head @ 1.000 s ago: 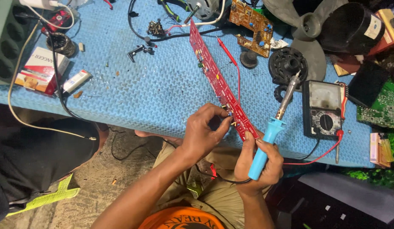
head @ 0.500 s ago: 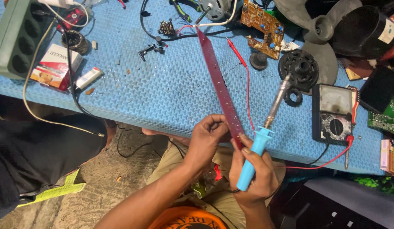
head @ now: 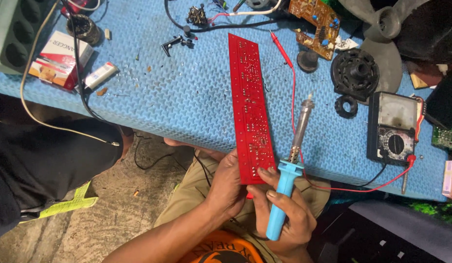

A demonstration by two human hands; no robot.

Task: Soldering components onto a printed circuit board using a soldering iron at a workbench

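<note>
Blue textured table (head: 153,107) under red circuit board (head: 249,97), multimeter (head: 394,127).

Left hand (head: 229,187) raised from the lower middle of the view, forearm running up from bottom left, palm turned inward, fingers curled and closed in a grip near the body. Right hand (head: 284,214) just beside it on the right, touching or nearly touching the left, wrist bent, fingers (head: 265,174) wrapped in a closed fist-like hold with two fingertips stretched toward the left hand. Both forearms bare, drawn close over the lap, elbows out of view.
</note>
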